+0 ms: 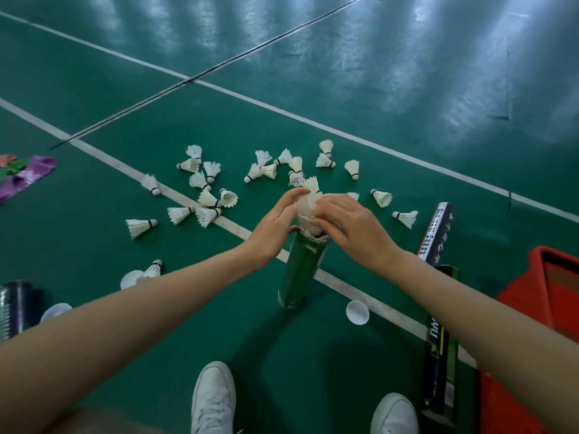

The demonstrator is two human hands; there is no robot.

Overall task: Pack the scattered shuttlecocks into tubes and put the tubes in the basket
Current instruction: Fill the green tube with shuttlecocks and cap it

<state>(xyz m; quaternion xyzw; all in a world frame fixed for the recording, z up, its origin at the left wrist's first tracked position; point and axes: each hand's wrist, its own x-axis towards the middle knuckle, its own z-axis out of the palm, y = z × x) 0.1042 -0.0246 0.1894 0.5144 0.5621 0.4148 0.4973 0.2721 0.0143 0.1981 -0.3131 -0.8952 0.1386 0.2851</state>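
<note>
A green tube (pixel 301 270) stands upright on the court floor in front of me. White shuttlecocks (pixel 308 214) stick out of its mouth. My left hand (pixel 275 227) grips the tube's rim and touches the feathers from the left. My right hand (pixel 351 228) is closed on the shuttlecocks from the right. Several loose shuttlecocks (pixel 206 195) lie scattered on the floor beyond the tube. A red basket (pixel 542 296) sits at the right edge.
Two dark tubes (pixel 440 346) lie on the floor at the right beside the basket. White caps (pixel 357 312) lie near the green tube and at the left. Another dark tube (pixel 14 305) is at the far left. My white shoes (pixel 214 399) are below.
</note>
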